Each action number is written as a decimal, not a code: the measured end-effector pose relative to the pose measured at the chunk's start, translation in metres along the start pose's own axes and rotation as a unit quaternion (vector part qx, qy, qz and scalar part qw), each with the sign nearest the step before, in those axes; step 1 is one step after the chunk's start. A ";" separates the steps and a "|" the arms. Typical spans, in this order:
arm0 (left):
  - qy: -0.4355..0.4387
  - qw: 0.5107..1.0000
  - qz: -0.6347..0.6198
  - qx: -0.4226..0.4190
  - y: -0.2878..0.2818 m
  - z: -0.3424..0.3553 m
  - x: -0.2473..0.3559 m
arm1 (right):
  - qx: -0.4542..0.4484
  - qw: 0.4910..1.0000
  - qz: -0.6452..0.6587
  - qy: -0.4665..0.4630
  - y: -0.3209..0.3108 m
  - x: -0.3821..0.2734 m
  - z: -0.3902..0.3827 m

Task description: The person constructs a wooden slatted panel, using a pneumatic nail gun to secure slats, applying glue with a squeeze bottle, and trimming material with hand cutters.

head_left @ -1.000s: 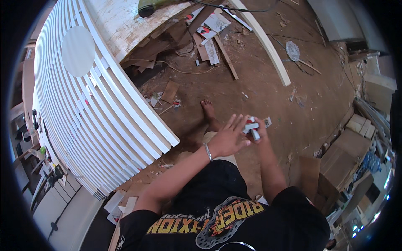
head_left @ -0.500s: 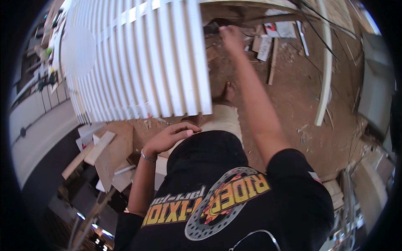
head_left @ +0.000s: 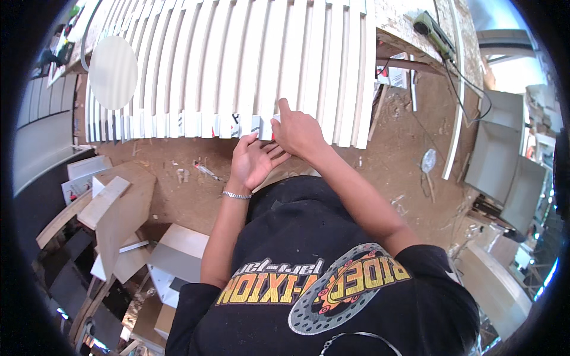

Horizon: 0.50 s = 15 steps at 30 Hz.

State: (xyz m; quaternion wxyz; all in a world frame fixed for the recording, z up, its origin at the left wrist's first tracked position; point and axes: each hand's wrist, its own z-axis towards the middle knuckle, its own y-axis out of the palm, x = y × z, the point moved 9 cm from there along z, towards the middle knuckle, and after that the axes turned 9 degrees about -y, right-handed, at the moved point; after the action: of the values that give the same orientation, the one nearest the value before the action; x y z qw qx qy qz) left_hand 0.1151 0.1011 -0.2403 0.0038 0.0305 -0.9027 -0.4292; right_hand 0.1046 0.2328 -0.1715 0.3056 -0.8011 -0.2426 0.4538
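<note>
A wide white slatted panel (head_left: pixel 196 65) lies in front of me, its ridges running away from my body. At its near edge, my left hand (head_left: pixel 252 166) is turned palm up with its fingers spread. The left thumb tip meets the slat ends, and its fingers reach below the edge toward the right hand. My right hand (head_left: pixel 300 133) is closed on that edge, its index finger stretched over the slats and its thumb at a slat end. The other right fingers are hidden. Bits of printed white film (head_left: pixel 237 126) show along the slat ends.
At the far right, a green power tool (head_left: pixel 433 29) with a black cord rests on a worn wooden bench (head_left: pixel 392 18). Grey box-like cabinets (head_left: pixel 496 136) stand on the right. Wood offcuts (head_left: pixel 110 204) are piled at left. Scraps litter the brown floor (head_left: pixel 404 142).
The right hand has come back from beyond the panel's right side to its near edge. My left hand has turned palm up at that edge. The panel now sits further right in view.
</note>
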 end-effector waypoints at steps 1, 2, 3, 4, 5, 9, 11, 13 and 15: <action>-0.014 0.998 0.022 -0.048 0.007 0.000 0.002 | 0.010 1.000 -0.024 -0.001 0.009 -0.005 0.001; -0.011 0.999 0.022 -0.029 0.004 0.005 0.006 | 0.020 0.999 -0.047 -0.003 0.017 -0.002 0.003; -0.010 1.000 0.022 -0.005 -0.001 0.006 0.005 | 0.028 0.997 -0.066 -0.002 0.030 -0.004 0.001; -0.006 0.999 0.028 0.016 -0.005 0.010 0.009 | 0.041 0.997 -0.062 0.006 0.036 -0.006 0.000; -0.012 1.000 0.010 0.025 -0.008 0.011 0.009 | 0.056 0.997 -0.057 0.015 0.041 -0.008 -0.002; -0.028 0.999 -0.017 0.035 -0.016 0.015 0.007 | 0.081 0.994 -0.066 0.021 0.040 -0.017 -0.004; -0.036 0.999 -0.014 0.022 -0.016 0.018 0.013 | 0.091 0.993 -0.075 0.007 0.040 -0.017 0.000; -0.057 0.998 -0.016 0.010 -0.017 0.017 0.011 | 0.089 0.993 -0.080 -0.004 0.038 -0.022 -0.003; -0.060 0.998 -0.010 -0.009 -0.021 0.020 0.008 | 0.050 0.996 -0.064 0.034 0.042 -0.021 -0.012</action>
State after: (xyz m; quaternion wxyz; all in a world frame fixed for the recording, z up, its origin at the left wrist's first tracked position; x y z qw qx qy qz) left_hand 0.1071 0.1030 -0.2694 -0.0549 0.0139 -0.8969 -0.4386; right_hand 0.1100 0.1864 -0.1846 0.3822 -0.7824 -0.2600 0.4174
